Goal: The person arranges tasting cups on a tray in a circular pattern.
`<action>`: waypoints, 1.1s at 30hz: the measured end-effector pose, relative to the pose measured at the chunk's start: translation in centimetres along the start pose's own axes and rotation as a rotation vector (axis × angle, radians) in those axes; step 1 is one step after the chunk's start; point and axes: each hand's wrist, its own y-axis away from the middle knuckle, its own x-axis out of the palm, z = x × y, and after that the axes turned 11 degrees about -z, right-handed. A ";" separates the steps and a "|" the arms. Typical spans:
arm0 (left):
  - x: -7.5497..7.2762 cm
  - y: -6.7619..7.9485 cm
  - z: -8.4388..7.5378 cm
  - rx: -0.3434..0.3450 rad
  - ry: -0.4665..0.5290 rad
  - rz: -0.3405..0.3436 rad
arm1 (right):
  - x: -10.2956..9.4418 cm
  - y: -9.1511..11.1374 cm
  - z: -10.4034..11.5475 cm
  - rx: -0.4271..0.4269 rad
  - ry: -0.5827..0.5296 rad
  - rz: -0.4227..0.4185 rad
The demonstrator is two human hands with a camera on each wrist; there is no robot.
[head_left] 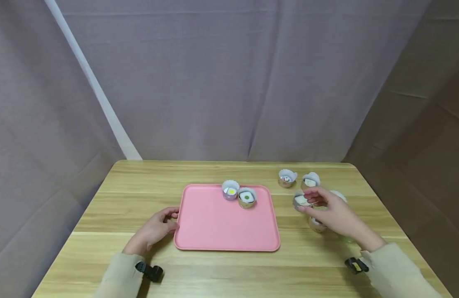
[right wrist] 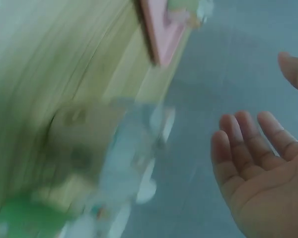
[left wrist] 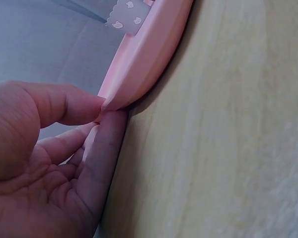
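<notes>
My left hand holds the left rim of a pink tray. In the left wrist view the thumb and a finger pinch the tray's edge. Two paper baking cups stand on the tray near its back: a lilac cup with a yellow centre and a tan one with a green centre. Over a group of similar cups at the right, my right hand hovers with its fingers apart and nothing between them. It partly hides a grey cup and a brown cup.
Behind the right hand stand two more cups, one with a small figure in it and one with white filling. Another pale cup peeks out beyond the hand. Grey curtains hang behind the wooden table.
</notes>
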 end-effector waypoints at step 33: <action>-0.3 -0.2 0.5 0.017 -0.009 0.020 | -4.0 6.2 -13.5 0.493 -0.219 0.231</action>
